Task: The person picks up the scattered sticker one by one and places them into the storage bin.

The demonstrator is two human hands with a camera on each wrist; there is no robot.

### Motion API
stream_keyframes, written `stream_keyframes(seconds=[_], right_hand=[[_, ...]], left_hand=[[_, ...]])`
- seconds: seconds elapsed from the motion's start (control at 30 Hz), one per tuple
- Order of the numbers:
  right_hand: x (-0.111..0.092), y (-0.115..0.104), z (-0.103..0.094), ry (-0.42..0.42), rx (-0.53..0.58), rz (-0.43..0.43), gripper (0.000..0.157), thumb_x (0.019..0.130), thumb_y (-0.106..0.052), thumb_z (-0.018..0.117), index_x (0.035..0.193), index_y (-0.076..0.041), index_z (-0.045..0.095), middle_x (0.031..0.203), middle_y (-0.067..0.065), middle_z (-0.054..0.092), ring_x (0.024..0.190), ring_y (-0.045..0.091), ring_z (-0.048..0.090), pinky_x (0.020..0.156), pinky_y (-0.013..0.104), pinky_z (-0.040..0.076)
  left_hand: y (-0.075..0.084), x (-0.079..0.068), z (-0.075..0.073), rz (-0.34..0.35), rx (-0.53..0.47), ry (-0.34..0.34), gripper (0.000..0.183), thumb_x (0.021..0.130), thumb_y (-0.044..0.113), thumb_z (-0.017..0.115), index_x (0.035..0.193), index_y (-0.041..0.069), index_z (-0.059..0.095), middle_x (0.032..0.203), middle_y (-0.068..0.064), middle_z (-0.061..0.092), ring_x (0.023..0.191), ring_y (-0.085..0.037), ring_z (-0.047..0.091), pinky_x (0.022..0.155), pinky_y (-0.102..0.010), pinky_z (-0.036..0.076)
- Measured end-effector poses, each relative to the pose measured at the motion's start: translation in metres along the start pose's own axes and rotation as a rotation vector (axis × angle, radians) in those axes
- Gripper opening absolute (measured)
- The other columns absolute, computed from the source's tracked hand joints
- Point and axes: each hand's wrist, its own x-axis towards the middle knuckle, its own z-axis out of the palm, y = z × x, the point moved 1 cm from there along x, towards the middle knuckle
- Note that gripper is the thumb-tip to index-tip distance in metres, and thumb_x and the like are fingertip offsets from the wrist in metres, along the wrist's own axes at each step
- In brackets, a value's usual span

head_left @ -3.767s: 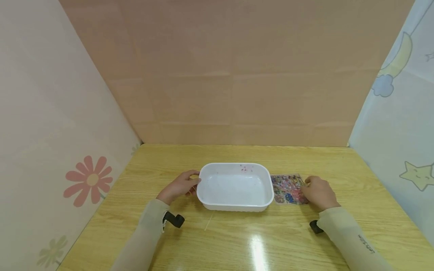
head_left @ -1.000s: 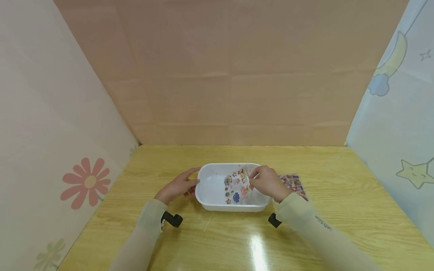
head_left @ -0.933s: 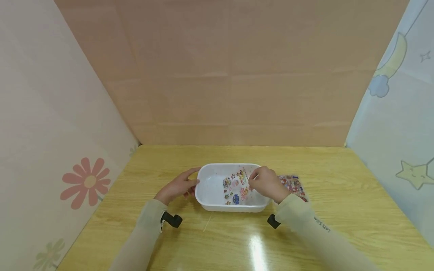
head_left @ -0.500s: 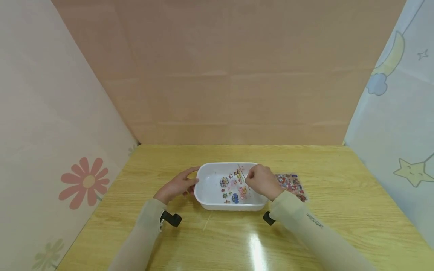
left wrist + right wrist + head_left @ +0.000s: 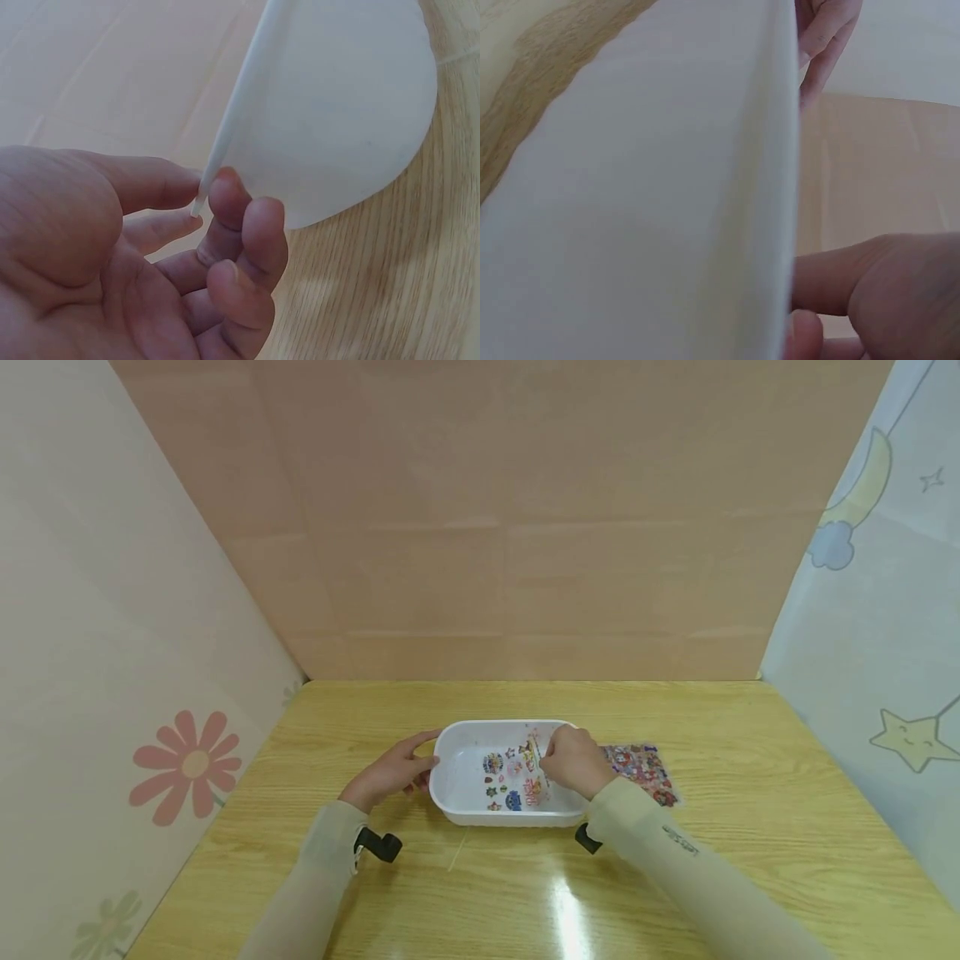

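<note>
A white plastic basin point(image 5: 510, 819) sits on the table in the head view. At its left end my left hand point(image 5: 393, 774) grips the rim; in the left wrist view the thumb and fingers point(image 5: 247, 232) close round the rim from both sides. My right hand point(image 5: 573, 760) reaches over the right end, fingers curled down, and pinches a clear sheet of colourful cartoon stickers point(image 5: 513, 783) lying inside the basin. The sheet's right edge is hidden under that hand. In the right wrist view the basin wall point(image 5: 645, 195) covers most of the fingers.
More colourful sticker sheets point(image 5: 648, 772) lie on the wooden table point(image 5: 750, 860) just right of the basin, partly behind the right wrist. A thin pale stick point(image 5: 459, 850) lies in front of the basin. Papered walls point(image 5: 480, 527) stand behind and on both sides.
My right hand first took a sticker sheet from the table at right and brought it into the basin. Lately hand and sheet have shifted slightly left and lower. The left hand keeps its grip.
</note>
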Motion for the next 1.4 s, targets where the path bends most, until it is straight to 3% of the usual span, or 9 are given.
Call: stream_keyframes(seconds=[0.03,0.3,0.67,0.93,1.03,1.1,1.17,1.2,1.4], right_hand=[[0.001,0.000,0.000,-0.002,0.004,0.005,0.041,0.083,-0.004,0.063,0.048,-0.014,0.046,0.048,-0.003,0.041,0.043,0.009,0.030,0.041,0.023,0.027],[0.009,0.002,0.007,-0.031,0.002,0.062,0.030,0.084,-0.003,0.063,0.055,-0.009,0.057,0.057,0.007,0.063,0.044,0.013,0.048,0.042,0.023,0.035],[0.013,0.004,0.013,-0.031,-0.017,0.020,0.025,0.087,-0.002,0.062,0.062,-0.005,0.059,0.047,0.003,0.054,0.039,0.011,0.044,0.040,0.023,0.035],[0.009,0.005,0.011,-0.046,0.022,0.006,0.043,0.089,-0.005,0.063,0.051,-0.012,0.045,0.044,0.000,0.047,0.038,0.010,0.036,0.041,0.024,0.031],[0.006,0.006,0.008,-0.037,0.058,-0.019,0.026,0.091,-0.010,0.065,0.067,-0.001,0.059,0.059,0.002,0.056,0.044,0.011,0.047,0.046,0.025,0.039],[0.003,0.009,0.005,-0.027,0.095,-0.054,0.018,0.091,-0.011,0.065,0.090,0.006,0.066,0.070,0.004,0.064,0.052,0.015,0.058,0.051,0.028,0.047],[0.000,0.011,0.001,-0.005,0.134,-0.090,0.031,0.093,-0.013,0.064,0.115,0.008,0.064,0.081,0.007,0.070,0.064,0.022,0.067,0.057,0.032,0.052],[-0.001,0.012,-0.003,0.008,0.154,-0.104,0.034,0.093,-0.014,0.063,0.120,0.007,0.063,0.082,0.008,0.071,0.067,0.024,0.068,0.057,0.033,0.053],[-0.006,0.030,-0.030,0.152,0.127,-0.131,0.045,0.095,-0.019,0.061,0.134,0.003,0.056,0.095,0.015,0.069,0.074,0.022,0.065,0.059,0.034,0.053]], left_hand=[[0.000,0.000,0.000,-0.002,-0.001,0.002,0.057,0.104,0.019,0.054,0.157,0.018,0.033,0.071,-0.006,0.065,0.068,-0.024,0.062,0.057,-0.032,0.043],[0.002,-0.001,-0.002,-0.012,0.015,0.012,0.057,0.103,0.020,0.054,0.157,0.018,0.035,0.072,-0.007,0.066,0.069,-0.025,0.062,0.057,-0.032,0.043],[0.001,0.000,-0.004,-0.006,0.011,0.005,0.058,0.104,0.019,0.054,0.157,0.017,0.033,0.071,-0.007,0.066,0.067,-0.024,0.062,0.055,-0.031,0.043],[0.001,0.002,-0.004,-0.006,0.019,0.012,0.056,0.104,0.020,0.054,0.157,0.018,0.035,0.071,-0.007,0.066,0.068,-0.024,0.061,0.056,-0.031,0.042],[0.001,0.001,-0.003,-0.009,0.020,0.011,0.056,0.103,0.020,0.054,0.156,0.017,0.036,0.073,-0.008,0.067,0.070,-0.025,0.062,0.057,-0.031,0.041],[0.001,0.001,-0.002,-0.008,0.013,0.007,0.056,0.103,0.019,0.054,0.156,0.017,0.035,0.075,-0.009,0.067,0.070,-0.026,0.063,0.057,-0.031,0.041],[0.001,0.001,-0.001,-0.005,0.008,0.004,0.057,0.103,0.019,0.054,0.157,0.017,0.035,0.075,-0.010,0.067,0.070,-0.026,0.063,0.056,-0.031,0.041],[0.001,0.000,-0.001,-0.004,0.006,0.004,0.057,0.103,0.019,0.054,0.157,0.017,0.034,0.074,-0.010,0.067,0.069,-0.025,0.063,0.056,-0.031,0.041],[0.002,0.000,0.001,0.000,0.005,0.001,0.058,0.104,0.019,0.053,0.157,0.017,0.033,0.072,-0.008,0.067,0.068,-0.025,0.063,0.056,-0.032,0.042]])
